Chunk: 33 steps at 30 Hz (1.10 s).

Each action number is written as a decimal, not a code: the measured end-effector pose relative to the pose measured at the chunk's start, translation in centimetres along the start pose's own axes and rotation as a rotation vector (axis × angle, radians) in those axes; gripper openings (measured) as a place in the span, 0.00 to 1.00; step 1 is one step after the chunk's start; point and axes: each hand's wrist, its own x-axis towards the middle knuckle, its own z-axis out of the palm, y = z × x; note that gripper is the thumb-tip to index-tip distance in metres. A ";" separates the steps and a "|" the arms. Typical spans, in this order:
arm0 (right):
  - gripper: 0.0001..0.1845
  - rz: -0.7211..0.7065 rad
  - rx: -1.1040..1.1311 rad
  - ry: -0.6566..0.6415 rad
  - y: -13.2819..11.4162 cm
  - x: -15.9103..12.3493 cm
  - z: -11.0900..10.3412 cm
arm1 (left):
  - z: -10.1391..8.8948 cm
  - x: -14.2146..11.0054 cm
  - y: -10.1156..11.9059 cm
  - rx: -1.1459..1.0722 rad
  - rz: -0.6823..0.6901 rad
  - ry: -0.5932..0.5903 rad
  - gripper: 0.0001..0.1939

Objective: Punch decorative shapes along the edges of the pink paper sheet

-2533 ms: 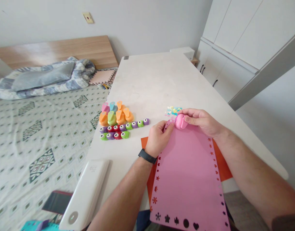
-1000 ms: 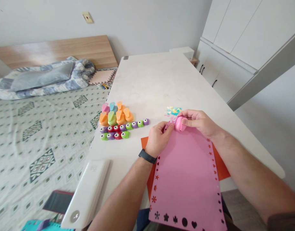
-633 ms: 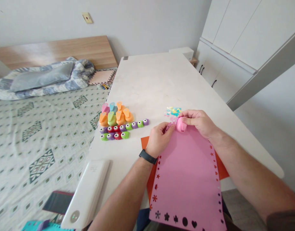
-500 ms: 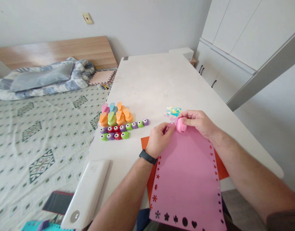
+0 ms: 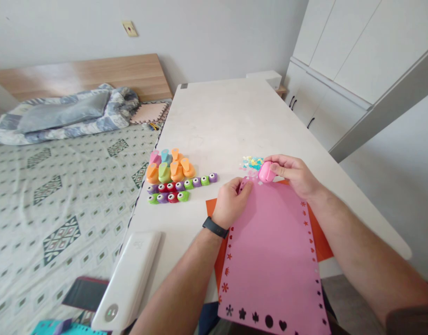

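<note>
A pink sheet [image 5: 269, 251] with small shapes cut along its edges lies at the table's near side, its lower end hanging toward me. My left hand [image 5: 232, 201] pinches its upper left corner. In my right hand [image 5: 294, 176] is a pink craft punch [image 5: 267, 172], held just above the sheet's top edge. Punched-out holes show near that edge, between my hands. Beneath the pink sheet, an orange sheet [image 5: 320, 239] shows at both sides. Beyond the punch, a scatter of yellow, teal and pink cut-outs [image 5: 252, 163] lies on the table.
Orange, green, blue and pink lever punches [image 5: 176, 171] stand left on the white table [image 5: 217, 116], with rows of small punches [image 5: 172, 197] before them. A long white device [image 5: 130, 279] lies nearer me. Beyond the left edge is a bed [image 5: 77, 195] with a phone [image 5: 84, 292].
My right hand has drawn the pink punch up and right, off the sheet's top edge, uncovering holes there. My left hand keeps its grip on the corner.
</note>
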 end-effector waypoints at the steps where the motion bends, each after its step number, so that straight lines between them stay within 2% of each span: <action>1: 0.20 -0.012 0.017 0.030 0.1 0.1 -0.1 | 0.0 0.0 0.0 0.005 -0.004 0.000 0.21; 7: 0.21 -0.018 0.088 0.189 0.7 0.9 -0.6 | -0.2 0.1 0.3 -0.001 -0.022 0.010 0.21; 11: 0.19 -0.077 0.112 0.276 1.1 1.5 -1.1 | -0.3 0.1 0.3 -0.003 -0.016 0.022 0.21; 17: 0.22 -0.153 0.078 0.584 1.9 2.7 -3.3 | -0.2 0.1 0.1 0.006 -0.004 0.020 0.21; 19: 0.21 -0.147 0.081 0.544 1.8 2.8 -3.8 | -0.1 0.1 0.0 0.001 -0.007 0.014 0.21; 23: 0.19 -0.157 0.074 0.365 1.6 2.4 -3.5 | -0.1 0.0 -0.2 -0.003 -0.006 0.001 0.21; 27: 0.19 -0.159 -0.011 0.338 2.1 2.3 -2.6 | -0.1 -0.1 -0.2 -0.005 0.013 -0.027 0.20; 33: 0.19 -0.155 -0.067 0.307 3.4 2.7 -2.8 | -0.2 -0.3 0.3 -0.055 0.021 -0.081 0.16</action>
